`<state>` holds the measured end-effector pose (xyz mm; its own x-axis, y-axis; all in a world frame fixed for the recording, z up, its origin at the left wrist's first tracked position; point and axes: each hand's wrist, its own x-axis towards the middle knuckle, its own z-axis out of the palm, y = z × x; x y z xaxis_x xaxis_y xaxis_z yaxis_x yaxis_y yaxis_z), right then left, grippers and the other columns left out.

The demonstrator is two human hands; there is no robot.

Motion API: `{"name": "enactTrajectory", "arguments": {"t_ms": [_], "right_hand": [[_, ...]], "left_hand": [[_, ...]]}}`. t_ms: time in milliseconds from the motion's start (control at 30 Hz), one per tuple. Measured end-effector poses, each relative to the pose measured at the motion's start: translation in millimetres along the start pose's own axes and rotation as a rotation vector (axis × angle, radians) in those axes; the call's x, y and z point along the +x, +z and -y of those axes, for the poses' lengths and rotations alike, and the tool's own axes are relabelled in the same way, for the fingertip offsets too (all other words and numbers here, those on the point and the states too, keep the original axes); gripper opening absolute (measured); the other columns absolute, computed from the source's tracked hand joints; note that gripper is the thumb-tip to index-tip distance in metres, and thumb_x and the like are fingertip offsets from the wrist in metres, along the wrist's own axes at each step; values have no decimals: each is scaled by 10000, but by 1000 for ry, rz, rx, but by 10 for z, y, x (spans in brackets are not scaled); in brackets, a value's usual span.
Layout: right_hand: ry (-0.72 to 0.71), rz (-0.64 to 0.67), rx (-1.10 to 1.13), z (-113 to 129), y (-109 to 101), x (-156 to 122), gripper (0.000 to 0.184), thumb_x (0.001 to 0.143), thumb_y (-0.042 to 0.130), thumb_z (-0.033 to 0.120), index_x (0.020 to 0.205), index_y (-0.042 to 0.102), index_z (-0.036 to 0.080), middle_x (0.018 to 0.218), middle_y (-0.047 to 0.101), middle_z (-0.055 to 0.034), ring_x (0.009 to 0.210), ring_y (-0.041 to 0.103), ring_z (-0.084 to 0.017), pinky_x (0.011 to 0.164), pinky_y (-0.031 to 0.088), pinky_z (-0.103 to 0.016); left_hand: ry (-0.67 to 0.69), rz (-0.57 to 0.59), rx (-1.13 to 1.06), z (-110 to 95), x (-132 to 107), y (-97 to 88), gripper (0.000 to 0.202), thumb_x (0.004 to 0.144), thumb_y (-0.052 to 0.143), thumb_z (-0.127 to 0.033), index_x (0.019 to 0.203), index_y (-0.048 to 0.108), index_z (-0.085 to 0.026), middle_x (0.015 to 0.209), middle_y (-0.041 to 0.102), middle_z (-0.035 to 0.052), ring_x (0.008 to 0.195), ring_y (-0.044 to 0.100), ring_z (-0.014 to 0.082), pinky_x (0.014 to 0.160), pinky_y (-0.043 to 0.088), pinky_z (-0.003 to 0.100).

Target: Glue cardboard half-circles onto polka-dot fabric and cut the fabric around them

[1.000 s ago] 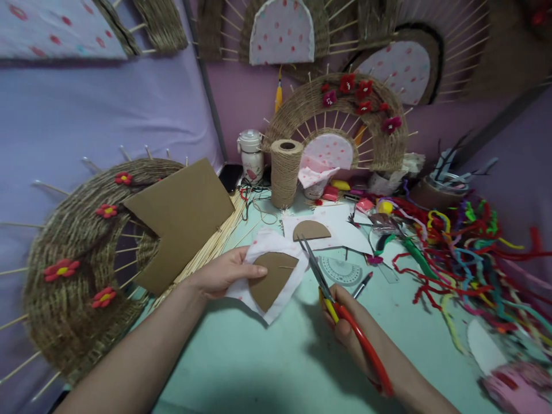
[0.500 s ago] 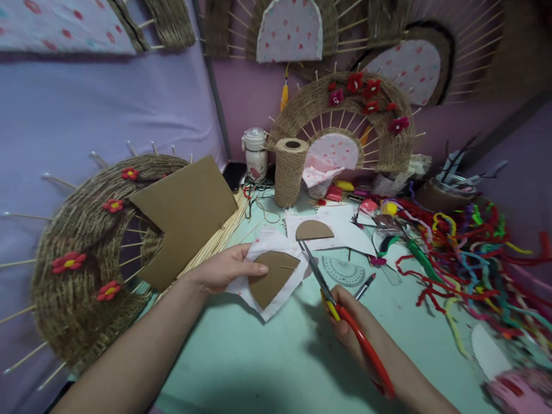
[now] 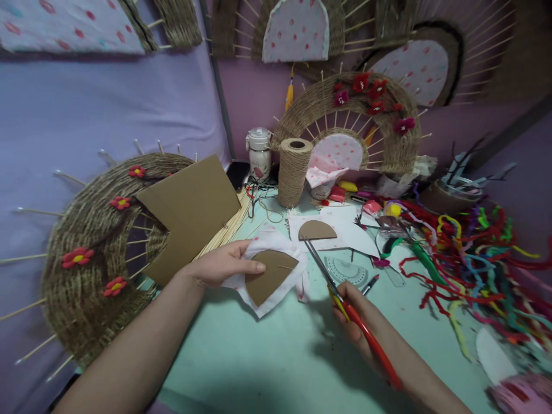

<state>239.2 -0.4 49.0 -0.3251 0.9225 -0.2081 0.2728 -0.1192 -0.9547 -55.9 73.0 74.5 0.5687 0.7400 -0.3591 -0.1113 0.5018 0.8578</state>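
Observation:
My left hand (image 3: pixel 233 264) pinches a curved brown cardboard piece (image 3: pixel 269 279) together with the white spotted fabric (image 3: pixel 260 309) beneath it, thumb on top. The fabric sticks out past the cardboard all round, and a strip of it dangles at the right side. In my right hand (image 3: pixel 356 319) are scissors (image 3: pixel 366 333) with red and yellow handles. Their blades point up and left, close together and just clear of the fabric's right edge. Behind the blade tips, a brown half-circle of cardboard (image 3: pixel 318 230) lies on more white fabric (image 3: pixel 349 238).
A clear protractor (image 3: pixel 345 270) and a pen (image 3: pixel 371 284) lie beside my right hand. Tangled pipe cleaners (image 3: pixel 470 270) cover the table's right side. A twine spool (image 3: pixel 294 175) stands at the back. Left are a cut cardboard sheet (image 3: pixel 194 213) and a woven twine arch (image 3: pixel 77 276) with projecting sticks.
The scissors have drawn slightly right and down, away from the fabric. A fabric strip now hangs down at its right edge. My left hand keeps its hold, and the view has shifted a little.

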Motion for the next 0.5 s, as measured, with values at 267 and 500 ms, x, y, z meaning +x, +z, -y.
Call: {"name": "enactTrajectory", "arguments": {"t_ms": [267,500], "right_hand": [[-36,47,8,32,-29,-59,607,702,528,825,884,560,246,771,566,-29,663,510,-186,604,487,-307],[-39,55,-10,56,-25,-9,678,655,453,905,828,537,256,727,538,-18,633,491,-182,577,469,-297]], "left_hand": [[6,61,54,29,-25,16,529,655,836,-274,1139,656,-161,959,717,53,797,648,152,743,480,247],[3,31,-39,20,48,97,428,661,824,-185,1062,679,-163,902,721,34,767,647,131,729,479,231]]}}
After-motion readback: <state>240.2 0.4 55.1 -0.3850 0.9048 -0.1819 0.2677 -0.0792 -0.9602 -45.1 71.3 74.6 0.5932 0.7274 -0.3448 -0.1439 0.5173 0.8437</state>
